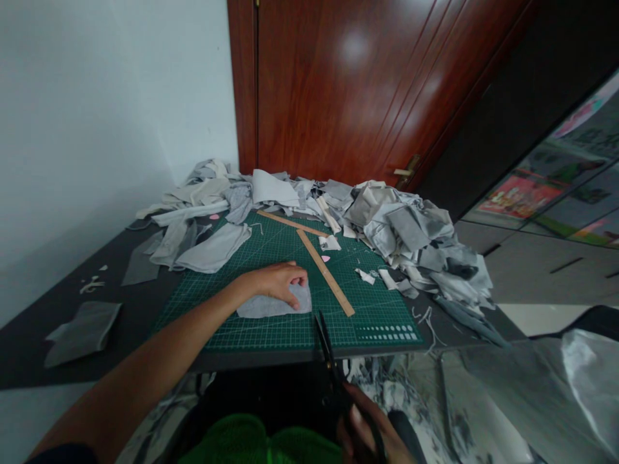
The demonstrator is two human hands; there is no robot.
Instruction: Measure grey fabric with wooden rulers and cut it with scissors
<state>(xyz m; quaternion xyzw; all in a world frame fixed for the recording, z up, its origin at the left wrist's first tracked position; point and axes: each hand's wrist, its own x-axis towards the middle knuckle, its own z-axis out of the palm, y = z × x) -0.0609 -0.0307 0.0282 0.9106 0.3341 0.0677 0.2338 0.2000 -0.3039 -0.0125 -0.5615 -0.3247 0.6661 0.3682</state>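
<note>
A piece of grey fabric [271,308] lies flat on the green cutting mat [213,335] near its front edge. My left hand [275,282] rests on this piece, fingers curled and the thumb pressed onto the cloth, holding it. Below the table's front edge, my right hand [370,425] is closed round the handles of black scissors [329,361]. Their blades are slightly parted and point up at the fabric's right corner, apart from it. Right of the fabric, a wooden ruler [326,272] lies slanted on the mat.
A second wooden ruler [290,223] lies at the mat's back. Heaped fabric scraps [411,229] cover the right and back of the table, with more cloth pieces [215,248] at left. Folded grey fabric [84,332] sits front left. A wooden door [333,90] stands behind.
</note>
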